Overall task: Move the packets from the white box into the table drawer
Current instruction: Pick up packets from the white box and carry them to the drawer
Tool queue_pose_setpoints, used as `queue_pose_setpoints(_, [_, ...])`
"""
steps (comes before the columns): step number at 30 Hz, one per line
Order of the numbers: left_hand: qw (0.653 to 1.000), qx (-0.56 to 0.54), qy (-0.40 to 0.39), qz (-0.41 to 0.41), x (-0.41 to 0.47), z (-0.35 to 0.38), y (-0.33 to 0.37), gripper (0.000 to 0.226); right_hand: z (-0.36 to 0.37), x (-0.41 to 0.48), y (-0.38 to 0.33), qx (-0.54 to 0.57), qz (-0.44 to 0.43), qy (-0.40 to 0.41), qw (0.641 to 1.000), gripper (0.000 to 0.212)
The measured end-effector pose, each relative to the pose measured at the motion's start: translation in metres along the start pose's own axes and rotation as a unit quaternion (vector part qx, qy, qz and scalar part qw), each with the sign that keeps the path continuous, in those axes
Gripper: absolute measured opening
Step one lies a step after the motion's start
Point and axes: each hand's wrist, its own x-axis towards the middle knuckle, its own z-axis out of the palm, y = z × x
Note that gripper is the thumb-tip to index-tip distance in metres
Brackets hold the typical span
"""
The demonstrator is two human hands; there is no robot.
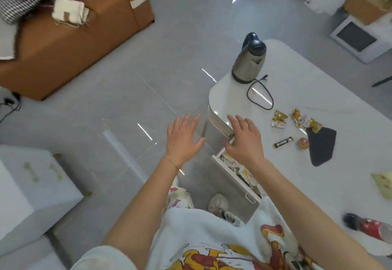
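Both hands are hovering spread and empty: right hand above the open table drawer, left hand nearer the white box sitting off to its left.

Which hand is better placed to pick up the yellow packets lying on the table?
Right. The right hand hovers open at the table edge, nearer the yellow packets; the left hand is out over the floor, farther away.
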Motion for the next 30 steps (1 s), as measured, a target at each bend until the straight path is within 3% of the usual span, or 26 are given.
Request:
queue_pose_setpoints(15, [0.976,-0.061,0.109,-0.181,-0.047,-0.119,-0.267,0.074,0.055,0.102,-0.313,-0.049,-0.169,-0.058,0.983,0.074])
queue_pose_setpoints(30, [0.889,-0.149,0.175,-0.396,-0.106,-0.151,-0.434,0.076,0.117,0.171,-0.531,-0.103,-0.339,-0.152,0.923,0.073])
